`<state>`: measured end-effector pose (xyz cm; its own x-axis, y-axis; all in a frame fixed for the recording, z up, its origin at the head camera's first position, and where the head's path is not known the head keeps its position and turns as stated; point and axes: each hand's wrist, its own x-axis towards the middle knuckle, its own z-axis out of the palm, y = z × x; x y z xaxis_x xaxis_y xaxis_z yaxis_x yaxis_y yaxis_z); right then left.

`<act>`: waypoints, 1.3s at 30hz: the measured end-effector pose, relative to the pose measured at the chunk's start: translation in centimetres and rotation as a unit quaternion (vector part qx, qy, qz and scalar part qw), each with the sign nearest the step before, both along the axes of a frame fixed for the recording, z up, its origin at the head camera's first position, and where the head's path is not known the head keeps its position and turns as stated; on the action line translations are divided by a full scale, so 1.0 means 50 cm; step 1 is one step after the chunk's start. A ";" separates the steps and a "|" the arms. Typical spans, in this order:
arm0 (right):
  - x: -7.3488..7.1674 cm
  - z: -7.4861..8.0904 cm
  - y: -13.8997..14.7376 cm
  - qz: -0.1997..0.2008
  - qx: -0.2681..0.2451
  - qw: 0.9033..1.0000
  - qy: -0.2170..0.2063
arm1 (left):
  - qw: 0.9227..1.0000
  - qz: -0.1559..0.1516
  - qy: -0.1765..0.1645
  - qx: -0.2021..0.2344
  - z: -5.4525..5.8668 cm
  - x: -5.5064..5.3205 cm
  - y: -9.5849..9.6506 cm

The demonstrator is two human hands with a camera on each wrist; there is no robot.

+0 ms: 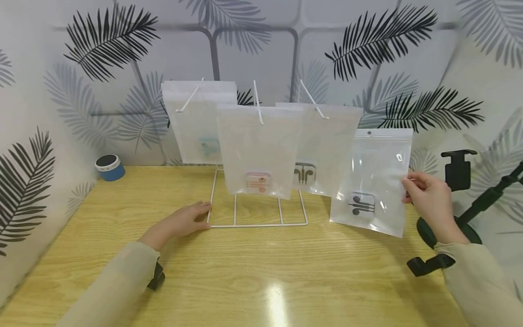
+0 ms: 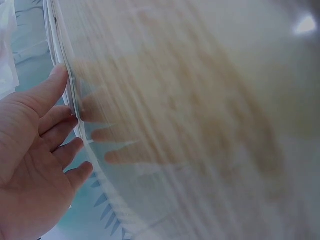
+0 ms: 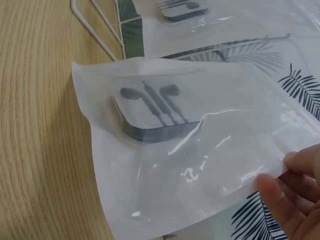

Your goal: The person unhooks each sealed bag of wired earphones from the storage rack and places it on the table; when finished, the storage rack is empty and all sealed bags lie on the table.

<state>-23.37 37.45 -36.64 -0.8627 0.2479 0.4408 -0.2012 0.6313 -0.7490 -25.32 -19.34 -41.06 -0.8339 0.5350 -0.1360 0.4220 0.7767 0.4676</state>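
My right hand pinches the right edge of a zip bag between thumb and fingers. Through its clear front shows a case of dark earphones at the bottom, and a hang hole is at the top. The bag is upright, slightly tilted, beside a white wire display rack. At the rack's left front corner, my left hand touches the base wire with extended fingers. Three hooks hold more bags: one with pink earphones in the middle, one with dark earphones on the right, and several on the left.
A blue round speaker stands at the back left of the wooden table. On the right a black stand with a phone clamp rises behind my right hand. Leaf-patterned covering closes off the back.
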 end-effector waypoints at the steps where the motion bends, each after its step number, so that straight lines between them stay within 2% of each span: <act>1: -0.014 -0.011 0.007 -0.007 0.008 1.000 -0.009 | 1.000 0.000 0.001 -0.001 0.000 0.000 0.000; 4: -0.039 -0.030 0.016 0.008 -0.001 1.000 -0.016 | 1.000 -0.001 0.003 -0.002 -0.001 -0.001 -0.001; 5: -0.046 -0.036 0.018 0.013 -0.018 1.000 -0.021 | 1.000 -0.002 0.004 -0.002 -0.001 -0.001 -0.001; 7: -0.040 -0.026 0.002 0.022 0.003 0.999 -0.039 | 1.000 -0.003 0.005 -0.002 -0.001 -0.001 -0.002; 10: -0.026 -0.002 -0.031 0.012 0.030 0.996 -0.082 | 1.000 -0.006 0.007 -0.002 -0.002 -0.002 -0.002; 12: -0.023 0.008 -0.046 0.007 0.055 0.992 -0.110 | 1.000 -0.007 0.007 -0.002 -0.002 -0.002 -0.002; 14: -0.033 0.004 -0.048 0.004 0.054 0.990 -0.128 | 1.000 -0.007 0.006 -0.001 -0.002 -0.002 -0.001; 17: -0.075 -0.037 -0.026 -0.010 0.044 0.988 -0.148 | 1.000 -0.005 0.005 -0.002 -0.001 -0.001 0.000; 22: -0.161 -0.137 0.027 -0.024 0.061 0.983 -0.172 | 1.000 -0.006 0.007 -0.007 0.000 -0.002 0.000; 24: -0.176 -0.153 0.032 -0.013 0.076 0.980 -0.185 | 1.000 -0.008 0.011 -0.011 -0.001 -0.001 0.000; 26: -0.175 -0.146 0.016 -0.005 0.069 0.976 -0.205 | 1.000 -0.011 0.015 -0.013 -0.001 -0.002 0.000; 32: -0.134 -0.081 -0.061 0.022 0.033 0.967 -0.250 | 1.000 -0.013 0.016 -0.011 -0.002 -0.002 0.000; 34: -0.128 -0.072 -0.075 0.032 0.040 0.966 -0.255 | 1.000 -0.013 0.016 -0.012 -0.002 -0.002 0.000; 39: -0.132 -0.073 -0.088 0.050 0.049 0.961 -0.269 | 1.000 -0.011 0.017 -0.015 -0.002 -0.001 0.000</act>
<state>-29.99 33.06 -40.27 -0.9894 0.1327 -0.0588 0.1357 0.7020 -0.6991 -25.39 -19.34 -41.17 -0.8265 0.5494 -0.1229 0.4548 0.7802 0.4295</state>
